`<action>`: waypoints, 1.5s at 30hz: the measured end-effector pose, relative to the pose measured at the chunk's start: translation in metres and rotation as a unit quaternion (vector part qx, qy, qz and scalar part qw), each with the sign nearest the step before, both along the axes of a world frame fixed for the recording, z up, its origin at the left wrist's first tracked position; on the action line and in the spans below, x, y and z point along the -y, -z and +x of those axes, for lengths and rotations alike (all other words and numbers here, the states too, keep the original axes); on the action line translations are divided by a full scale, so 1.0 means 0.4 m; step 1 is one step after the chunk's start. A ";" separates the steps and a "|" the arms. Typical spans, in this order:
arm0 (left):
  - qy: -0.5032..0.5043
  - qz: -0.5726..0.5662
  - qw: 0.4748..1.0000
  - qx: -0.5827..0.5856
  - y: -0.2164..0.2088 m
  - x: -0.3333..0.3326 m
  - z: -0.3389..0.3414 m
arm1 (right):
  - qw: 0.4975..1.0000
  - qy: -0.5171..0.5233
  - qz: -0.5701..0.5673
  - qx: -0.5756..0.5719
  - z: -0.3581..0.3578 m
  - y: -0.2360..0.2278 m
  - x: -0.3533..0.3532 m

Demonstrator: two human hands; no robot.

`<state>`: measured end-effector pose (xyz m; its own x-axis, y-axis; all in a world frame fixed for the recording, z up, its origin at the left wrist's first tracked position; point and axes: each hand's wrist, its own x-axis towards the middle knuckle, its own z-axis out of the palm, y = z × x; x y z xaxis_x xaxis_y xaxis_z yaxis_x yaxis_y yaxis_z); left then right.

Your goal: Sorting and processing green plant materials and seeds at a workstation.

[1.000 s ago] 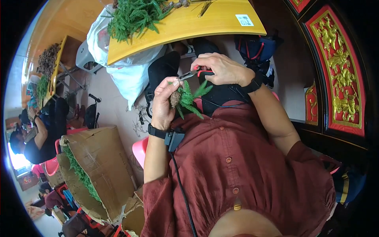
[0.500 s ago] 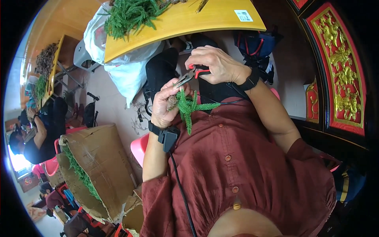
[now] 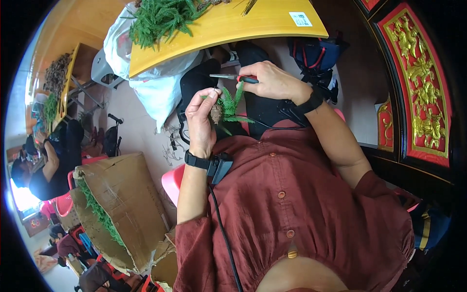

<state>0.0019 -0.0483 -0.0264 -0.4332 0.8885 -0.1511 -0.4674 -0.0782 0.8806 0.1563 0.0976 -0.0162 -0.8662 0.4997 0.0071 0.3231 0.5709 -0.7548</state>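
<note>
Above my lap, my left hand point(image 3: 202, 113) pinches a green artificial pine sprig point(image 3: 229, 101) near its top end. A small brown pine cone point(image 3: 216, 115) hangs on the sprig beside my fingers. My right hand point(image 3: 278, 82) is closed around pliers point(image 3: 227, 76) with red and black handles. Their metal jaws point left, over the sprig and apart from my left fingertips. Whether the jaws are fully together is too small to tell. My palm hides most of the handles.
Ahead stands a yellow table point(image 3: 272, 22) bearing a heap of green sprigs point(image 3: 163, 22) and cones. A white plastic bag point(image 3: 158, 97) hangs below its left edge. To my left is an open cardboard box point(image 3: 129, 204) with greenery. Another person point(image 3: 56, 160) sits far left; a carved red-and-gold panel point(image 3: 416, 82) stands right.
The pliers have come away from the top of the sprig, their jaws swinging up to point left. My left hand has turned, and the sprig now stands more upright with its cone showing.
</note>
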 end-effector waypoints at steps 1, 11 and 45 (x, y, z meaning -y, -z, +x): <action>-0.012 -0.002 0.999 -0.030 -0.004 -0.001 0.001 | 1.000 -0.002 0.006 -0.014 0.003 0.000 -0.002; -0.083 -0.031 0.979 -0.184 0.003 -0.006 0.014 | 0.997 -0.026 -0.030 0.073 0.000 -0.016 0.013; -0.014 -0.070 0.996 -0.054 0.021 -0.034 -0.004 | 0.979 0.068 0.180 0.074 -0.011 -0.018 0.024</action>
<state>0.0002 -0.0348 -0.0349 -0.4778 0.8495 -0.2236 -0.3680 0.0376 0.9291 0.1521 0.0882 -0.0090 -0.7967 0.5987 0.0830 0.5052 0.7350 -0.4523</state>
